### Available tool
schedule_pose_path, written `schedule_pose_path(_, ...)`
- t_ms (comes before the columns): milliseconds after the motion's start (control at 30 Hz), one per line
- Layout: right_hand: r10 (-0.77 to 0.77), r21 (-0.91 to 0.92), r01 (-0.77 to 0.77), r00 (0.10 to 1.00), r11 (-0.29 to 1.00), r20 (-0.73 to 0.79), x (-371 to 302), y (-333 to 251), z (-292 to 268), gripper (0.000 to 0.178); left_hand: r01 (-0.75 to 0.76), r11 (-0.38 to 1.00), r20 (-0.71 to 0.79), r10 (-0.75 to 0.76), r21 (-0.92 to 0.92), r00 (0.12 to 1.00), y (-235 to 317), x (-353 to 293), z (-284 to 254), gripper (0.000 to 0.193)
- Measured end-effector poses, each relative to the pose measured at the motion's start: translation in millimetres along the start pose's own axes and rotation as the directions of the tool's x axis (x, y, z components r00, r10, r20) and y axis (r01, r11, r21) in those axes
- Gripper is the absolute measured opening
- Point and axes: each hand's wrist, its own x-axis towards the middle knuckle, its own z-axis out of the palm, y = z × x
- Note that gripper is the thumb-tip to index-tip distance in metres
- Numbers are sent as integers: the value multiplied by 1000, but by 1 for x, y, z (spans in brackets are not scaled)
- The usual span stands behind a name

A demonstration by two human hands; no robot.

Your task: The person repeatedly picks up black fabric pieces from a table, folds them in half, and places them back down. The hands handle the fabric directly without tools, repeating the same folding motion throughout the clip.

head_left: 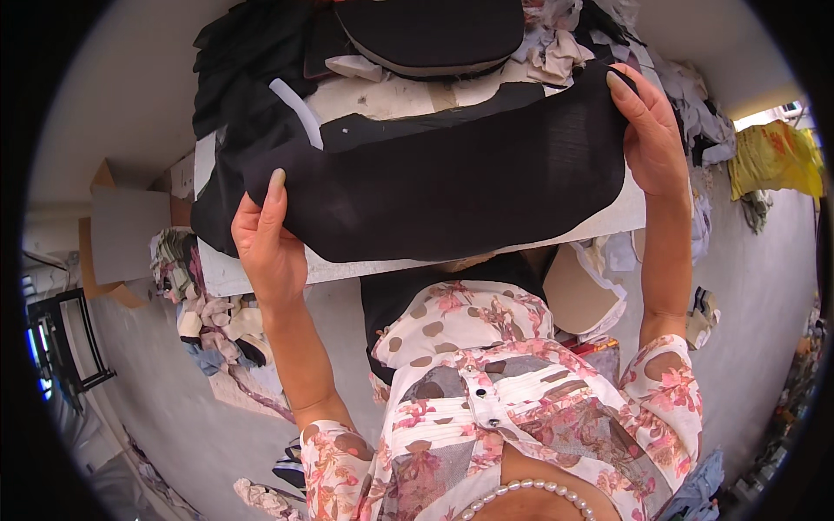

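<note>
A long, curved piece of black fabric [460, 187] is stretched between my two hands over the near edge of the white table [230, 276]. My left hand [271, 247] pinches its left end, thumb on top and fingers beneath. At the far right corner my right hand [651, 135] grips the cloth the same way, thumb on the upper face. A white strip [297, 113] lies beyond the left end of the cloth. Behind the held piece, more dark fabric and a pale worn surface show on the table.
A thick rounded black pad [430, 33] sits at the table's far side beside crumpled light scraps [560, 56]. Black cloth [252, 65] is heaped at the far left. Fabric scraps [230, 326] pile below the left edge; a cardboard box [130, 234] stands farther left. Yellow plastic [776, 159] hangs at right.
</note>
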Motion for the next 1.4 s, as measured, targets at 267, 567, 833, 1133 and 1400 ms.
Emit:
schedule_pose_path(267,142,-167,-133,989,977,41,26,48,-5,28,226,968,-136,-210,114,968,-51,38,-15,19)
schedule_pose_path(567,-181,-767,115,984,631,-1,49,104,-11,26,238,670,-244,-86,703,966,-85,60,-12,28)
schedule_pose_path(833,-199,-775,78,978,627,-63,56,114,-3,26,280,619,-274,-107,734,956,-87,60,-21,24)
schedule_pose_path(1133,-438,-947,292,875,136,207,30,81,21,51,48,214,-106,271,976,957,-73,44,-1,46)
schedule_pose_path(1400,-101,-894,437,898,102,428,-9,113,53,73,-358,-31,354,-90,933,931,-87,15,28,72)
